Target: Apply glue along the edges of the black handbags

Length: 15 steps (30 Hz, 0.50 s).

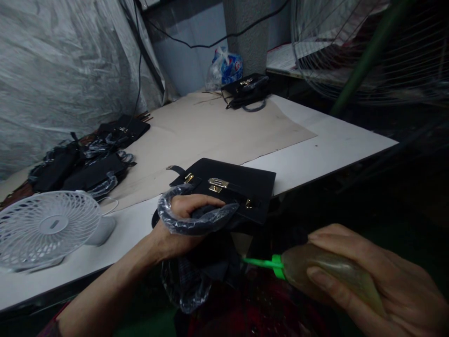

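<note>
A black handbag [242, 187] with gold-coloured metal clasps lies over the table's front edge. My left hand [184, 205] reaches through its handle [164, 208], which is wrapped in clear plastic, and grips the bag's body; most of the fingertips are hidden behind black material. In my right hand [389, 276] is a squeeze bottle [301, 269] holding yellowish-brown contents, with fingers and thumb wrapped round it. The bottle's green nozzle [257, 263] points left toward the dark underside of the bag. A second plastic-wrapped loop [191, 299] hangs below my left hand.
A white desk fan [54, 224] stands at the table's left front. Several black bags [94, 173] are piled behind it. Brown paper [224, 124] covers much of the white table [351, 133]. Another black bag [245, 91] and a plastic bag [224, 68] are at the back.
</note>
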Each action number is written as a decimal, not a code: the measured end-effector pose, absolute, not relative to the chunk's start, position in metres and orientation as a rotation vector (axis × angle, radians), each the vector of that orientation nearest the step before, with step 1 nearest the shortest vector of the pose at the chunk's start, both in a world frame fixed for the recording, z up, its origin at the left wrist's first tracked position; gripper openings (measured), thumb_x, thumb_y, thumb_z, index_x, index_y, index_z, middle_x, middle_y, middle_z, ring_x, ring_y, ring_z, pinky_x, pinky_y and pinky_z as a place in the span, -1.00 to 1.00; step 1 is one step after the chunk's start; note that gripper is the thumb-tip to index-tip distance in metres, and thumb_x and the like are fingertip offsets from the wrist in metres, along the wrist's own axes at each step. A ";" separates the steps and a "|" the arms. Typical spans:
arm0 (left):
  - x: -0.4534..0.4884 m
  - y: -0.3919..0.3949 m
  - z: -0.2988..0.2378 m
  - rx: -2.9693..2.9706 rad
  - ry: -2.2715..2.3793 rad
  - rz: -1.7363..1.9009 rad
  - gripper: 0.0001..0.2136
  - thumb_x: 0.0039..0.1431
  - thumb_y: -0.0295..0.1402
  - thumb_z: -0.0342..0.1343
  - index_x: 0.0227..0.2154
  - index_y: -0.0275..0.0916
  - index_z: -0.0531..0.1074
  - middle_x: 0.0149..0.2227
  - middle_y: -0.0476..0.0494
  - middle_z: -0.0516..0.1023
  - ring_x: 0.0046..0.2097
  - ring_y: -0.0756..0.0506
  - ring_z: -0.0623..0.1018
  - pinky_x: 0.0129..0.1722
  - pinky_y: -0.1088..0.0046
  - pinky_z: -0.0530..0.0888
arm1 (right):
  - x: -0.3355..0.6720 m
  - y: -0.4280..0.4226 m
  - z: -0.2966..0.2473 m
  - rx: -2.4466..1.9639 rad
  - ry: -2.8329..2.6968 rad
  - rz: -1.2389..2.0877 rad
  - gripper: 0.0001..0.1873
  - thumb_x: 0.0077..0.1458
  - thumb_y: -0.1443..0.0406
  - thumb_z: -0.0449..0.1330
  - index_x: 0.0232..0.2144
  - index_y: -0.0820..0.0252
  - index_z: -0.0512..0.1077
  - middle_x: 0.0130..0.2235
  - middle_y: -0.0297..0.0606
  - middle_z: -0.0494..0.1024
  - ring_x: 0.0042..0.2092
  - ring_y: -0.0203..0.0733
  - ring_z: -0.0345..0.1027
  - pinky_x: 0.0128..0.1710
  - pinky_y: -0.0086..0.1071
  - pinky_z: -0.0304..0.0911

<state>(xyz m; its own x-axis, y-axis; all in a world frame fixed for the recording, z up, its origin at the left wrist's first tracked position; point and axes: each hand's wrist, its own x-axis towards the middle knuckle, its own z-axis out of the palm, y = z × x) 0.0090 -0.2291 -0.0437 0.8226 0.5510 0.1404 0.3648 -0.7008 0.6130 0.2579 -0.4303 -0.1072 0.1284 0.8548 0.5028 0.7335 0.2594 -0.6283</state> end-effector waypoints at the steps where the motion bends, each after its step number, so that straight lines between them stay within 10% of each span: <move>1: 0.009 -0.229 -0.044 2.418 0.671 0.427 -0.79 0.19 -0.46 0.26 -0.12 -0.20 0.63 -0.17 -0.05 0.75 -0.20 -0.01 0.71 -0.18 0.55 0.61 | 0.258 -0.431 -0.107 -1.493 -1.631 0.167 -0.83 0.33 0.18 0.19 -0.06 0.02 0.45 -0.23 -0.28 0.63 -0.37 -0.17 0.57 -0.51 -0.44 0.44; 15: 0.007 -0.231 -0.042 2.422 0.674 0.454 -0.79 0.19 -0.45 0.27 -0.11 -0.20 0.63 -0.15 -0.05 0.75 -0.18 -0.02 0.72 -0.13 0.52 0.61 | 0.259 -0.436 -0.107 -1.517 -1.593 0.177 -0.78 0.30 0.11 0.21 -0.06 0.00 0.48 -0.22 -0.33 0.64 -0.40 -0.19 0.56 -0.54 -0.45 0.42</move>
